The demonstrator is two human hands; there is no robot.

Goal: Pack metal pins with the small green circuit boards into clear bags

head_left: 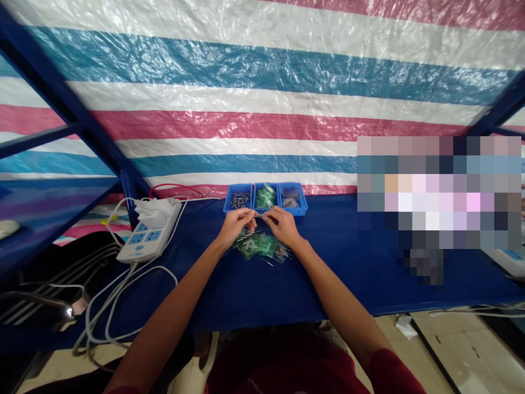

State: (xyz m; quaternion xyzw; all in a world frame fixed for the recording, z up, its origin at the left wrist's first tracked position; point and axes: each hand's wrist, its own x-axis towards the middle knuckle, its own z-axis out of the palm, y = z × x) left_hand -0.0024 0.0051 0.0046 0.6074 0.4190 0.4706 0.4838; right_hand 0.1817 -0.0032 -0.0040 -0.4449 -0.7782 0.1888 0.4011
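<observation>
My left hand (238, 225) and my right hand (283, 224) meet in front of three blue bins, fingertips pinched close together. Between them is a small thin piece, too small to name, which both hands seem to grip. Just below my hands lies a pile of green plastic packets (258, 246) mixed with thin metal pieces (283, 253). The left bin (226, 205) contains small dark and silver metal parts (240, 200). Green packets (266, 196) fill the middle bin, and greyish clear packets (290, 198) are in the right bin (301, 210).
A white power strip (141, 241) with plugs and looping white cables (110, 301) sits left on the blue table (348, 273). Behind rises a striped plastic sheet (262, 131) between blue frame posts (77, 115). The far right is blurred out by large pixels.
</observation>
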